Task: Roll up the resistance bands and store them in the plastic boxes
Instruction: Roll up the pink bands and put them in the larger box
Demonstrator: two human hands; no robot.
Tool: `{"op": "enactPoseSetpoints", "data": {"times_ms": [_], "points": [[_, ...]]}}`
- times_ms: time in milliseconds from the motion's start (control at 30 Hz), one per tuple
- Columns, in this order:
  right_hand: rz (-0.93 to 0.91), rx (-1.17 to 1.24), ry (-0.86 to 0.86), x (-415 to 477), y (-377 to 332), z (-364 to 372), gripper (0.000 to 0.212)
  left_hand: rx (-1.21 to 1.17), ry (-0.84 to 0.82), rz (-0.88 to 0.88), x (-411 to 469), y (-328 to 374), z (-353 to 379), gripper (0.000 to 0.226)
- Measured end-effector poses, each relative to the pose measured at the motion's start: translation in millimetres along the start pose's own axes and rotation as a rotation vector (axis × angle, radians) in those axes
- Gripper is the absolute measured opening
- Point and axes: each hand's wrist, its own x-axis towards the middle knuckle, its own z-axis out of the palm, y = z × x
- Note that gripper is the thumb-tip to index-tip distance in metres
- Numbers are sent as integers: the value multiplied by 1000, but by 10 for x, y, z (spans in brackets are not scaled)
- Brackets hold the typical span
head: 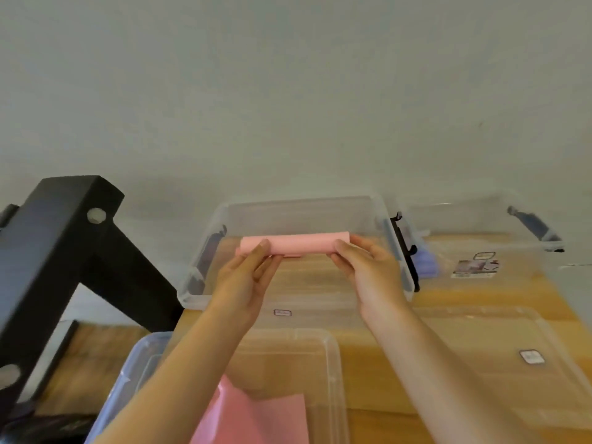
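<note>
While the left hand (pixel 246 278) and the right hand (pixel 368 267) hold the pink rolled resistance band (pixel 298 243) with curled fingers (pixel 341 248) over the clear plastic box (pixel 200 294), a flat pink band (pixel 256 418) is not yet rolled.

Plain grey-green wall (pixel 288 91) at rear, evenly lit, no shadows. Light wooden tabletop (pixel 362 379) in foreground. Black metal frame (pixel 57 245) at left, angled brace, two round bolts (pixel 96 215).

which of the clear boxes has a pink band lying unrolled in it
The nearest box, bottom left: a flat pink band lies in it. The middle box behind has only the rolled band held over it.
</note>
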Motion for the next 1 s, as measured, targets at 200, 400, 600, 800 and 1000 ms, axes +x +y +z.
{"op": "enactPoseSetpoints", "data": {"times_ms": [200,400,600,800,1000], "points": [[192,-140,5,366,239,333,14,-30,206,-210,347,284,-98,15],[383,-264,133,812,554,450,33,-20,374,-321,830,61,-124,21],[323,-726,163,1109,827,444,35,-50,459,-429,1313,-235,-337,25],[390,-838,170,1252,1061,487,34,-79,547,-392,1596,-351,-456,42],[380,-992,248,1295,1159,560,23,-30,577,-388,1704,-439,-483,42]]}}
